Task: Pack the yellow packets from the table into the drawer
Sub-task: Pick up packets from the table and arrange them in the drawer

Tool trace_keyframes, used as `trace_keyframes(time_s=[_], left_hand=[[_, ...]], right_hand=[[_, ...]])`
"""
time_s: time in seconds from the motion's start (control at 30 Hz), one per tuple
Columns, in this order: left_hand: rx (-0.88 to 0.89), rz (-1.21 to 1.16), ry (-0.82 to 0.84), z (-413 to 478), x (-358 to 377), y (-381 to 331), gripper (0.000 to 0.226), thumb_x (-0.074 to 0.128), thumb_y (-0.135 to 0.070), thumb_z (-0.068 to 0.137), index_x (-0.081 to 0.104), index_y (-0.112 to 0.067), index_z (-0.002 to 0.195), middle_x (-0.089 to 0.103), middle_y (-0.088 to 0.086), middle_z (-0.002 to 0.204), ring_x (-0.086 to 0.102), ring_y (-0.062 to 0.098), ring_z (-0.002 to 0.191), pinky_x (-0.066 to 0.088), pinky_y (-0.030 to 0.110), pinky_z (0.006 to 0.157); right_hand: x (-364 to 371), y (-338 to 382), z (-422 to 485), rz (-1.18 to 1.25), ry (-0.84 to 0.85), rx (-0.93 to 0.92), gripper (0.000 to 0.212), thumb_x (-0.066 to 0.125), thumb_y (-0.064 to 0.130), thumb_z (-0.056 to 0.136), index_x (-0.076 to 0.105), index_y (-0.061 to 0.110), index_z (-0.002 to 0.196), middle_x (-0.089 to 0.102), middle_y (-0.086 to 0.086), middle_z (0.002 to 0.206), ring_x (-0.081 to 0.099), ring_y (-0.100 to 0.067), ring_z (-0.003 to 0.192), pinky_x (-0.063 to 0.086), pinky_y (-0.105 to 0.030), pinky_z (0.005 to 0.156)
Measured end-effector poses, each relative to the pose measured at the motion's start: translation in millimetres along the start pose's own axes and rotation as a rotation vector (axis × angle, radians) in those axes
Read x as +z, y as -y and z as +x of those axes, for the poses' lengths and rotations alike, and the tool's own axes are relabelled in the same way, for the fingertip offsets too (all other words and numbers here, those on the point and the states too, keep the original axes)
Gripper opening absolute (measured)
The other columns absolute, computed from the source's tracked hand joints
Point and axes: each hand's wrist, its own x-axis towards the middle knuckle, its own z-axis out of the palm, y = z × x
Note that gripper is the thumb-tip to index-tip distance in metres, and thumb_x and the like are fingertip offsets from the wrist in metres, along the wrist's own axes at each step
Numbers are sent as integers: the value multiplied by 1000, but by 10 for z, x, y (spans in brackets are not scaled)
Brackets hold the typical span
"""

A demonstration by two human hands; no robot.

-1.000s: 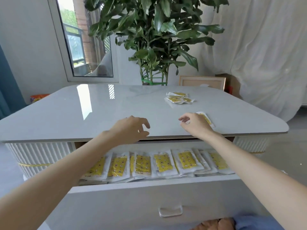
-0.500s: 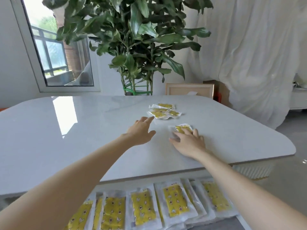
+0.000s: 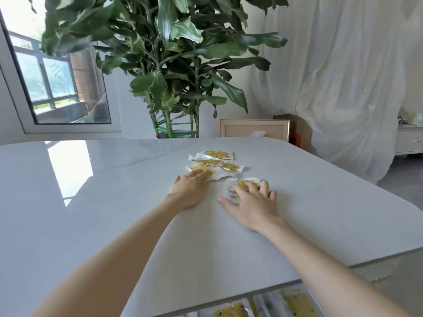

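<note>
Yellow packets (image 3: 215,162) are lying in a loose cluster of about four far out on the table (image 3: 91,202), with one more (image 3: 248,183) just beside it. Left hand (image 3: 191,191) is resting flat, fingers extended onto the nearest cluster packet; right hand (image 3: 254,203) is pressing spread fingers on the lone one; neither is gripping. Drawer (image 3: 263,310), at the bottom edge, is already showing several packets, so packing looks mostly done, with roughly five remaining.

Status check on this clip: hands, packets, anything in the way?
Left hand flat, fingertips on the nearest packet of the pile. Right hand spread over a lone packet. Nothing lifted. Table clear around them; drawer partly filled.
</note>
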Motion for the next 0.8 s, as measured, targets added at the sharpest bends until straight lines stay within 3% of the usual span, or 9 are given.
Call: trace_keyframes(time_s=[0.23,0.4,0.53,0.67,0.77,0.8], left_hand=[[-35,-28,-126,-644,-201,296,39,36,-35,98,47,-33,135,46,-2,139,42,25,128,32,35,108],[-60,-100,-255,-1268,-400,534,27,43,-32,96,64,-21,108,57,2,110,49,29,108,43,36,91],[-173,-222,-279,-1655,-594,633,26,48,-33,94,63,-17,80,50,1,85,50,28,88,34,30,69],[-306,-261,-288,-1814,-806,652,39,53,-39,90,64,-18,60,50,2,92,52,19,67,36,27,59],[-396,-275,-191,-1853,-875,663,24,69,-45,77,65,-22,82,47,1,107,58,23,85,50,30,74],[-428,-317,-115,-1868,-890,663,39,76,-46,68,64,-22,96,47,2,112,58,24,96,52,33,81]], right_hand=[[-93,205,-290,81,24,-72,53,35,78,80,57,41,111,45,6,125,28,-25,124,24,-37,101],[-124,433,-586,205,74,-170,43,34,71,87,61,42,105,43,13,126,29,-21,121,23,-36,103],[-162,644,-791,308,103,-243,26,46,50,94,67,38,101,43,20,106,34,-19,115,28,-31,97],[-253,789,-934,411,106,-255,19,57,39,89,69,40,105,47,17,113,33,-20,115,32,-32,96],[-313,874,-989,324,104,-130,52,65,49,79,52,38,128,41,4,131,31,-28,121,35,-36,96],[-335,899,-995,302,154,-68,66,69,50,74,43,36,134,39,-1,134,30,-30,124,35,-37,95]])
